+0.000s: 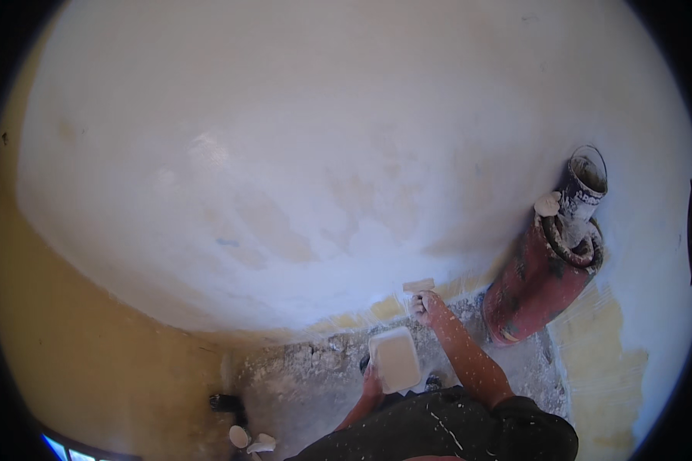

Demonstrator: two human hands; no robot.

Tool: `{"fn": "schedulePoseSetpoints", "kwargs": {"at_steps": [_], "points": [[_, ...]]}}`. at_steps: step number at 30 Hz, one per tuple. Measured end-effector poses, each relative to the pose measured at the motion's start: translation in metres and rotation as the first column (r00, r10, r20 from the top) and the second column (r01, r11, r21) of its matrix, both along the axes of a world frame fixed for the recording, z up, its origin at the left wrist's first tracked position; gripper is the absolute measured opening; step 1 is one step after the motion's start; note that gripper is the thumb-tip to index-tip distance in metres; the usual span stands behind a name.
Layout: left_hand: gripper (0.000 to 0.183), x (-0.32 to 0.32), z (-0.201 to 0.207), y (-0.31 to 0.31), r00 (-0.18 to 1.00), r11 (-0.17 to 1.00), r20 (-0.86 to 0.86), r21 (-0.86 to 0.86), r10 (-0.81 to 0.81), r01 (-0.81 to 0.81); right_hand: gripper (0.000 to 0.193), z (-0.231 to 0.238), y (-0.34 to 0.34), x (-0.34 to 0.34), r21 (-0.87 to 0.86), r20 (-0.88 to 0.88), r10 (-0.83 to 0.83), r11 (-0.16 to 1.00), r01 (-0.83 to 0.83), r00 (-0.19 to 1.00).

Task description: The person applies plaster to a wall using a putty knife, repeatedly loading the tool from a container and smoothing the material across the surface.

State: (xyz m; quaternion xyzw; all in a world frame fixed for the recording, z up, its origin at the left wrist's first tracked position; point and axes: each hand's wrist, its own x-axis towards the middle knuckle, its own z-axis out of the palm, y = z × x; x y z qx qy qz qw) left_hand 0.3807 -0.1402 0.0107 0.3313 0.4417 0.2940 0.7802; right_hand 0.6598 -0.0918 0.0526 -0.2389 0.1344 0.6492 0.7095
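I'm watching the right hand (420, 307) squeezing its grip on a flat scraper (418, 285) by the far wall (284, 177). The left hand (372, 384) is gripping a tray (390, 333), nearer; tipping might be spilling its pale stuff (397, 363).

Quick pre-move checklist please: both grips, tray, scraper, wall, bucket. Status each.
1. Tray in left grip: ok, held at its left side.
2. Paste in tray: ok, pale and spread across it; depth unclear.
3. Scraper in right grip: ok, held out past the tray.
4. Scraper clear of wall: cannot tell, the one view hides any gap.
5. Wall coat even: not ok, darker patches in the middle and yellow streaks low down.
6. Bucket steady on red drum: cannot tell; it sits on top, footing unclear.
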Motion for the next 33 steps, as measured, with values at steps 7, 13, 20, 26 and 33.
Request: {"fn": "schedulePoseSetpoints", "kwargs": {"at_steps": [7, 13, 20, 26, 33], "points": [[0.041, -0.012, -0.013, 0.010, 0.996, 0.995, 0.091, -0.103, 0.014, -0.005, 0.004, 0.076, 0.067, 0.039, 0.264, 0.316, -0.141, 0.963, 0.055, 0.938], [0.041, -0.014, -0.014, 0.012, 0.991, 0.994, 0.118, -0.102, 0.062, -0.050, 0.005, 0.341, 0.023, 0.024, 0.548, 0.417, -0.273, 0.836, 0.000, 0.867], [0.039, -0.008, 0.005, 0.005, 0.992, 0.991, 0.077, -0.091, 0.101, -0.094, 0.034, 0.379, 0.004, 0.021, 0.666, 0.597, -0.398, 0.729, -0.154, 0.696], [0.041, -0.014, -0.024, 0.011, 0.995, 0.997, -0.069, 0.025, -0.069, 0.071, 0.033, 0.313, 0.051, 0.009, 0.426, 0.699, -0.170, 0.879, -0.213, 0.694], [0.042, -0.016, -0.021, 0.011, 0.998, 0.997, 0.048, -0.069, 0.032, -0.029, 0.017, 0.213, 0.048, -0.045, 0.269, 0.527, 0.065, 0.933, -0.238, 0.848]]}}
